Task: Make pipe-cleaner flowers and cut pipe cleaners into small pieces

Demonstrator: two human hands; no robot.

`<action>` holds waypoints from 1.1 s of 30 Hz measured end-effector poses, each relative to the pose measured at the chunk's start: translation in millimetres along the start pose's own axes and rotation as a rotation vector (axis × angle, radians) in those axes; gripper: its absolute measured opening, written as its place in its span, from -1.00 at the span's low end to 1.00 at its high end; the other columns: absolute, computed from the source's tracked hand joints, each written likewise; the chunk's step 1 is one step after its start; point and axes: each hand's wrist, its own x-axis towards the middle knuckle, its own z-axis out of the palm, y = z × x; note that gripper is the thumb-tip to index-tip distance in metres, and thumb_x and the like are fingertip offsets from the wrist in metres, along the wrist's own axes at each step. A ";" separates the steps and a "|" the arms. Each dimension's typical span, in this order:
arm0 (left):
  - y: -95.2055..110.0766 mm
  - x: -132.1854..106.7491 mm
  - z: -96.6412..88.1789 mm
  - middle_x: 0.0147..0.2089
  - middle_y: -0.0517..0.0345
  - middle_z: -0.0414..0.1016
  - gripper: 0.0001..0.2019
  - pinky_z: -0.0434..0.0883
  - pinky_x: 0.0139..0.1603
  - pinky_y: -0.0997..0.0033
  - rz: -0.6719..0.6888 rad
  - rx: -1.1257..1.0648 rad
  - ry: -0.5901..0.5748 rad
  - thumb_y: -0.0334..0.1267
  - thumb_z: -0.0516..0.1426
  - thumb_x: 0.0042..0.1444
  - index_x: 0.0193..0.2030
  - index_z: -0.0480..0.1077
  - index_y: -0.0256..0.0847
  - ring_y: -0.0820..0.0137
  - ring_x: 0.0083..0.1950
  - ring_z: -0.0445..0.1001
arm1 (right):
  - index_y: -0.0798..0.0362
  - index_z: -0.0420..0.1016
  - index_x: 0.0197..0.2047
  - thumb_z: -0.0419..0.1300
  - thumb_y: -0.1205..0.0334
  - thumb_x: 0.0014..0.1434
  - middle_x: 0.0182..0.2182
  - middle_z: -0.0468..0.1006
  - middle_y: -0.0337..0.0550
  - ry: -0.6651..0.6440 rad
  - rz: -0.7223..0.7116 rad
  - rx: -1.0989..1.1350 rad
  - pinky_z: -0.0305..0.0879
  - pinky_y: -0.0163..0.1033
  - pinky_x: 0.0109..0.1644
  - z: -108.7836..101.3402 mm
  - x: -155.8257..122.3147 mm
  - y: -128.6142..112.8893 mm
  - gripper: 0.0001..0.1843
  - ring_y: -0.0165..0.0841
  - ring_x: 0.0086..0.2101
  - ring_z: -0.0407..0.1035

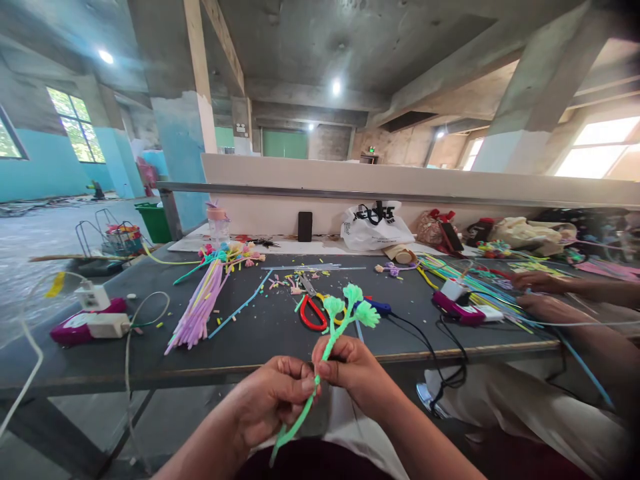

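Left hand (273, 397) pinched the green stem (301, 420), right hand (357, 363) pinching just above, below the tufts (367, 314); close-set grips likely best suited a tight, even twist.

Flower sprig (333, 334): bright mint green throughout.
Stem bundle (200, 307): mostly lilac, with some yellow.
Scissor handles (314, 327): red and yellow.
Bench (410, 345): plain dark grey.
Carrier bag (373, 233): white, black lettering.
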 end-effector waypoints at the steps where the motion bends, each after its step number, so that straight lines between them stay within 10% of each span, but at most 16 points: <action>1: -1.6 0.5 -0.1 -0.68 0.29 0.18 -0.76 -0.21 -0.66 0.53 -0.009 -0.043 -0.036 -0.26 0.29 -0.25 -0.61 0.31 -0.34 0.70 -0.71 -0.03 | 0.12 0.42 -0.55 0.30 0.16 -0.15 -0.61 0.34 -0.29 -0.058 -0.016 0.054 0.11 -0.35 -0.42 -0.2 1.3 0.7 -0.79 -0.48 -0.55 0.20; 7: -14.6 4.6 -1.7 -0.61 0.21 0.26 -0.80 -0.17 -0.65 0.59 -0.009 -0.216 -0.138 -0.32 0.27 -0.24 -0.53 0.34 -0.34 0.67 -0.66 0.04 | 0.14 0.42 -0.57 0.32 0.16 -0.15 -0.56 0.34 -0.25 -0.177 -0.080 0.182 0.08 -0.36 -0.45 -3.8 10.9 10.6 -0.77 -0.49 -0.55 0.20; 19: -2.3 10.1 1.4 -0.63 0.24 0.27 -0.78 0.10 -0.55 0.54 0.375 0.701 0.528 -0.20 0.16 -0.09 -0.62 0.33 -0.28 0.54 -0.58 0.16 | 0.10 0.29 -0.66 0.22 0.26 -0.16 -0.66 0.27 -0.31 0.357 0.058 -0.548 0.05 -0.36 -0.48 6.6 8.1 9.3 -0.81 -0.48 -0.56 0.13; 26: -5.6 6.8 -2.4 -0.51 0.17 0.35 -0.83 0.23 -0.39 0.51 0.716 1.186 0.543 -0.38 0.05 0.01 -0.58 0.32 -0.25 0.46 -0.44 0.32 | 0.11 0.36 -0.61 0.18 0.24 -0.11 -0.65 0.35 -0.25 0.430 0.170 -0.642 0.09 -0.33 -0.48 15.6 3.4 4.9 -0.86 -0.43 -0.56 0.18; 33: -10.1 7.5 -1.4 -0.47 0.15 0.36 -0.83 0.24 -0.35 0.49 0.747 1.207 0.555 -0.44 0.02 -0.01 -0.56 0.34 -0.24 0.45 -0.40 0.33 | 0.09 0.36 -0.64 0.17 0.29 -0.16 -0.67 0.35 -0.26 0.467 0.124 -0.557 0.12 -0.33 -0.48 17.2 3.8 4.5 -0.89 -0.42 -0.57 0.20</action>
